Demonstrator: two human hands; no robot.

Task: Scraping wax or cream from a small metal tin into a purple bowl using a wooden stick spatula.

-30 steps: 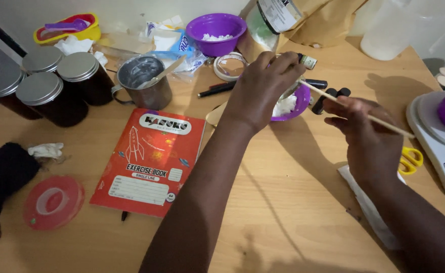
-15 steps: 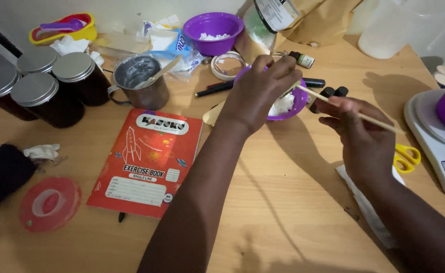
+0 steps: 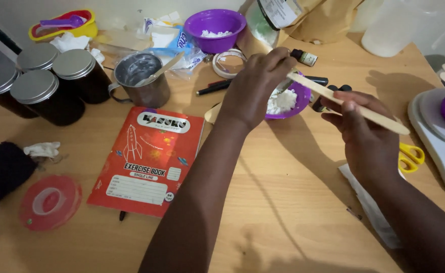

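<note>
Over the small purple bowl [image 3: 289,101] near the back of the table [image 3: 283,202], now hovering closer than a second ago. Left hand [image 3: 258,83] reaching across, fingers pinching the far end of the flat wooden stick [image 3: 349,103], right above the white clumps. Right hand [image 3: 366,134] gripping the same stick mid-length, thumb on top, holding it slanted. Looking like wiping the stuff off the stick into the bowl. Sitting just left and untouched: red exercise book [image 3: 149,159], metal cup [image 3: 141,78].

Light wooden table [image 3: 293,212], pale wall [image 3: 126,7] behind, hard shadows from overhead light
</note>
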